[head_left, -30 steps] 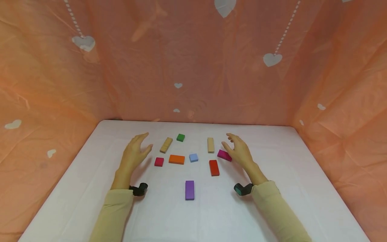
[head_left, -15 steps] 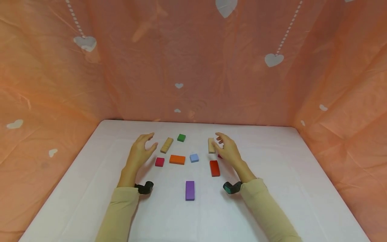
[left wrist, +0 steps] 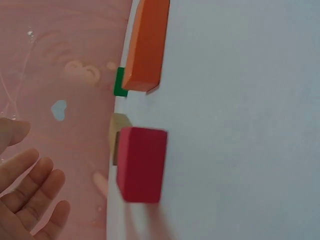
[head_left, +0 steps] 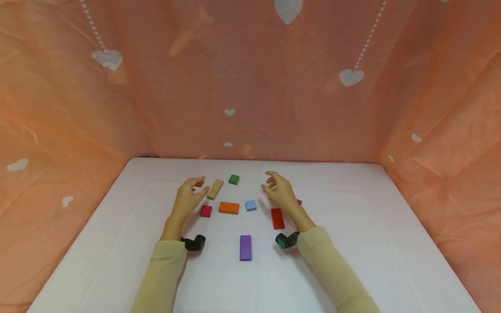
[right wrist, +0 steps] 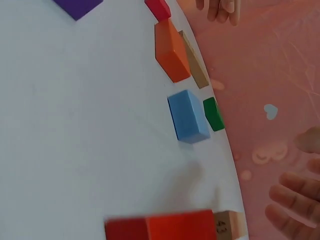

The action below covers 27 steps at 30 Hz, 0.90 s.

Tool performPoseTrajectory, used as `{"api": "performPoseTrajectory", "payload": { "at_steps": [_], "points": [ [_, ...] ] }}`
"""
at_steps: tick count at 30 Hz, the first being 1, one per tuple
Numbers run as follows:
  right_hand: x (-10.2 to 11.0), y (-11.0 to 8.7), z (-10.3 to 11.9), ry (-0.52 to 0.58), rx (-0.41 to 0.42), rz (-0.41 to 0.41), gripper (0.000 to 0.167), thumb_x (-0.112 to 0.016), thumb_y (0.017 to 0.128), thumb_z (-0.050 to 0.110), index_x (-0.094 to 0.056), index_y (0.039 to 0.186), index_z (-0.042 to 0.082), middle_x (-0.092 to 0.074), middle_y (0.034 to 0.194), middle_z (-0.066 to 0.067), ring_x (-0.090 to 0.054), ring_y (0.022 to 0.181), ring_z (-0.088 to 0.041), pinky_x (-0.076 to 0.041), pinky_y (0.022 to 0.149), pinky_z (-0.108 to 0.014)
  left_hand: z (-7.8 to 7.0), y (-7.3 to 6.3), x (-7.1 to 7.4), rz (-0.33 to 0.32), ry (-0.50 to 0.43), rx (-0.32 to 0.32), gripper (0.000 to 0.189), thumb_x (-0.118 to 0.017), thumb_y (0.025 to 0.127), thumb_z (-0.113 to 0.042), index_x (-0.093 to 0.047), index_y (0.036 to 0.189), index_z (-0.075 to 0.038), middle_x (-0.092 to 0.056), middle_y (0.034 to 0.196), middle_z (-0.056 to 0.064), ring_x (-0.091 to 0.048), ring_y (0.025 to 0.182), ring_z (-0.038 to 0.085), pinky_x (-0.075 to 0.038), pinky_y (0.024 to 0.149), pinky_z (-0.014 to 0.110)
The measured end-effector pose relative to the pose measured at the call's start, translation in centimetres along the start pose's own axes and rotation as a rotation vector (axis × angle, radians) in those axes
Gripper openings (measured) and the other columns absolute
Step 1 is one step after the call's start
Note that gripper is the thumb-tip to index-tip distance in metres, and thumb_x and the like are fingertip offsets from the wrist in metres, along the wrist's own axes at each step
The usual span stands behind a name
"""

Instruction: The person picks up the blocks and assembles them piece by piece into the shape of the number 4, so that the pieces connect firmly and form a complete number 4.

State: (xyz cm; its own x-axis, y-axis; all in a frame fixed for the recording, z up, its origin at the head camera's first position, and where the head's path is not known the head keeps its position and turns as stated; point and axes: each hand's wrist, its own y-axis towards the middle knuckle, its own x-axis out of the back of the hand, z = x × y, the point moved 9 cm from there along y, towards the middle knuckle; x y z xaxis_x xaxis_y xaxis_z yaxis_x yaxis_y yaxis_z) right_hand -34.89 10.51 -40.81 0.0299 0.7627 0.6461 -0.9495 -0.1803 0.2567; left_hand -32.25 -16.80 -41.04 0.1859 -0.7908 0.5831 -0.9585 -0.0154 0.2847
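Note:
My left hand (head_left: 188, 200) hovers over the table's left side with loosely bent fingers and holds nothing. Nearest to it are a plain wooden block (head_left: 215, 189) and a small crimson block (left wrist: 144, 165). An orange block (head_left: 228, 208) and a light blue block (head_left: 251, 205) lie between the hands. My right hand (head_left: 281, 191), also holding nothing, hovers above a second wooden block (right wrist: 229, 225), mostly hidden behind it in the head view. A red block (head_left: 277, 218) lies just below that hand, and a magenta block (head_left: 299, 202) peeks out beside its wrist.
A small green block (head_left: 234, 179) lies toward the back of the white table (head_left: 352, 217). Closer to the front is a purple block (head_left: 245, 248). An orange-pink curtain (head_left: 250, 78) with white hearts encloses the back and sides.
Both hands have moved inward toward each other, the right one farther, passing from the magenta block to over the right wooden block. The blocks have stayed in place.

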Motion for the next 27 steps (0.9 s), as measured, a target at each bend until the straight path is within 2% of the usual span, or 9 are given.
{"api": "performPoseTrajectory", "payload": {
  "at_steps": [7,11,20,27],
  "points": [
    [-1.5,0.5,0.2,0.077,0.002,0.008,0.042,-0.067,0.087,0.010,-0.056,0.126,-0.004,-0.069,0.095,-0.020,-0.065,0.086,-0.031,-0.055,0.079,-0.040,0.9,0.1,-1.1,0.015,-0.034,0.035,0.040,-0.066,0.088,-0.008,-0.058,0.124,0.008,-0.062,0.115,0.028,-0.059,0.108,0.040,-0.046,0.096,0.050],
    [-2.3,0.7,0.1,0.111,-0.022,0.022,0.043,-0.068,0.087,0.010,-0.056,0.126,-0.003,-0.069,0.096,-0.020,-0.065,0.087,-0.030,-0.053,0.077,-0.032,1.5,0.1,-1.5,0.020,-0.054,0.062,0.039,-0.065,0.089,-0.008,-0.059,0.124,0.009,-0.061,0.114,0.029,-0.059,0.108,0.040,-0.047,0.097,0.050],
    [-4.8,1.5,0.0,0.193,-0.082,0.108,0.046,-0.069,0.088,0.012,-0.055,0.129,-0.002,-0.068,0.098,-0.020,-0.061,0.084,-0.023,-0.048,0.068,-0.017,2.3,0.3,-2.2,0.018,-0.082,0.102,0.037,-0.066,0.089,-0.007,-0.060,0.122,0.010,-0.063,0.109,0.029,-0.062,0.104,0.038,-0.050,0.096,0.047],
    [-6.3,2.1,-0.3,0.238,-0.126,0.137,0.045,-0.069,0.088,0.013,-0.055,0.129,-0.001,-0.067,0.098,-0.020,-0.062,0.078,-0.017,-0.054,0.068,-0.022,3.0,0.3,-2.8,0.035,-0.123,0.179,0.036,-0.062,0.092,-0.009,-0.059,0.123,0.009,-0.063,0.113,0.028,-0.062,0.104,0.036,-0.050,0.096,0.044]
  ]
}}
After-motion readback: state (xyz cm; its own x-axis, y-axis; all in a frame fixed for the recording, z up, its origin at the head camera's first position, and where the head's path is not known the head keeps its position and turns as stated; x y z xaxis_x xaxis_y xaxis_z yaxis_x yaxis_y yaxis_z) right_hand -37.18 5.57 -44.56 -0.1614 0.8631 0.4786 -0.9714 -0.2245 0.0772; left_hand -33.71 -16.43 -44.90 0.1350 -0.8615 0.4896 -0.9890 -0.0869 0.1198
